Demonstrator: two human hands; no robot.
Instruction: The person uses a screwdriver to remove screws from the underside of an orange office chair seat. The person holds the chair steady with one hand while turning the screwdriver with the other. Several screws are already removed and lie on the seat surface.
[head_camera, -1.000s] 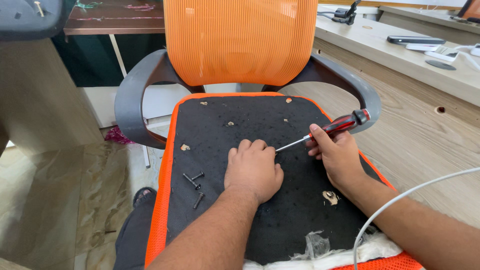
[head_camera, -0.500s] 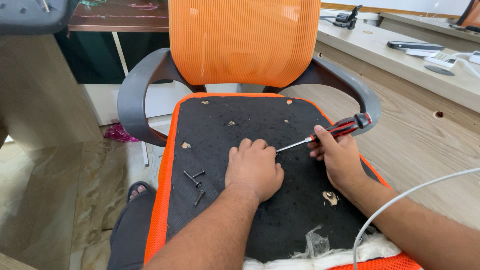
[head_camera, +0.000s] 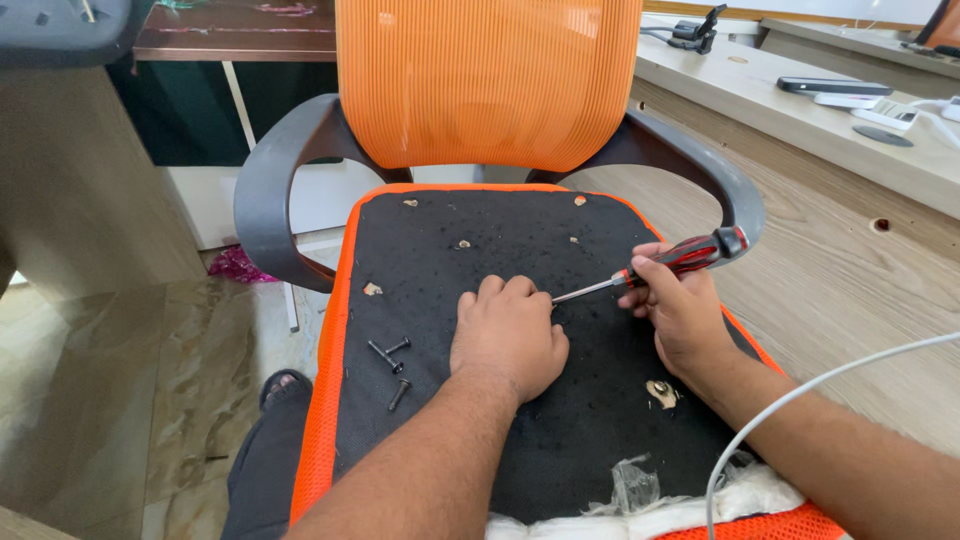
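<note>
An orange office chair stands before me, its black seat pad bare and flecked with bits of foam. My left hand rests knuckles-up on the middle of the pad, fingers curled, and whether it holds anything is hidden. My right hand grips a screwdriver with a red and black handle. Its metal shaft points left and the tip meets the fingers of my left hand. Three black bolts lie loose on the pad to the left of my left hand.
Grey armrests curve up on both sides of the seat below the orange mesh backrest. White stuffing and clear plastic show at the seat's front edge. A white cable crosses my right forearm. A wooden desk with small devices stands at right.
Both hands stay in place on the seat pad. The view has shifted slightly, and the screwdriver keeps its angle against my left fingers.
</note>
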